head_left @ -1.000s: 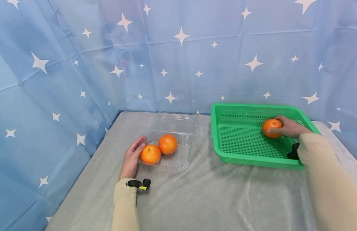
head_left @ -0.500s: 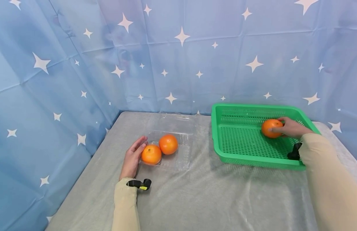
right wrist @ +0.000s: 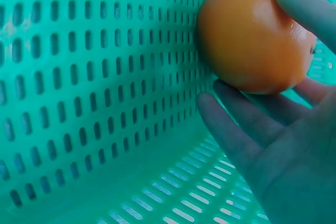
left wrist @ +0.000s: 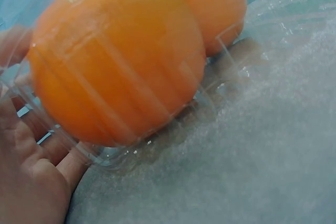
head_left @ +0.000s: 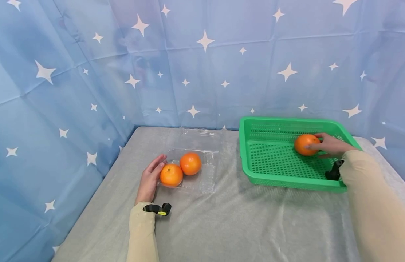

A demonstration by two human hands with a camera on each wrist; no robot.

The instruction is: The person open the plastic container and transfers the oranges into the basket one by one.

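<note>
Inside the green basket (head_left: 271, 174), my right hand (head_left: 331, 145) holds an orange (head_left: 304, 145). The right wrist view shows the thumb pressed on top of this orange (right wrist: 252, 38) and fingers beneath it, close to the slotted basket wall. On the left, a clear plastic clamshell container (head_left: 207, 176) lies with its lid folded back. Two oranges sit in its left half: a nearer orange (head_left: 171, 175) and a farther orange (head_left: 191, 163). My left hand (head_left: 150, 178) rests against the container's left side, fingers extended along the clear wall beside the nearer orange (left wrist: 121, 61).
A grey cloth (head_left: 215, 225) covers the table. Blue curtains (head_left: 202, 80) with white stars stand behind and to the left. The clear lid (head_left: 200, 138) lies toward the back edge. A small black camera (head_left: 158, 209) is strapped to the left wrist.
My right hand has shifted slightly left and back in the basket with the orange. The left hand, the container and its two oranges have stayed in place.
</note>
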